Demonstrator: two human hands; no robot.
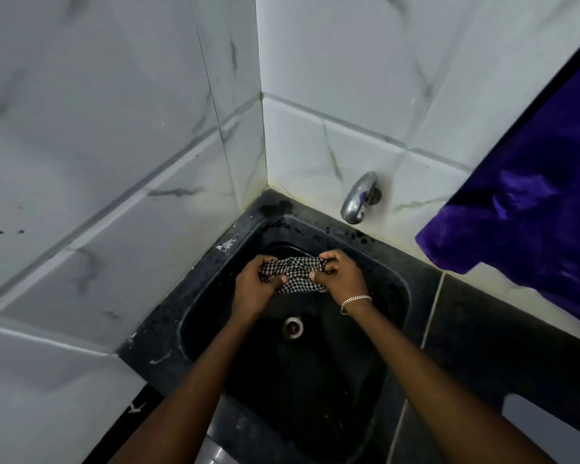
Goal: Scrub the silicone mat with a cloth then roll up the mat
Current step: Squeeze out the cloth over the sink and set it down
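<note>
The silicone mat could not be told apart from the black sink (400, 293). Over the sink's far end, the left hand (253, 291) and right hand (340, 279) each gripped one end of the bunched checked cloth (295, 271) with curled fingers. Scrubbing looked barely begun; next, the cloth needed pressing onto the mat.

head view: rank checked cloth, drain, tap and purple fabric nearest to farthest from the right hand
1. checked cloth, gripped in the right hand itself.
2. drain, in the sink floor, and tap, beyond the hand: too close to call.
3. purple fabric, hanging at far right.
</note>
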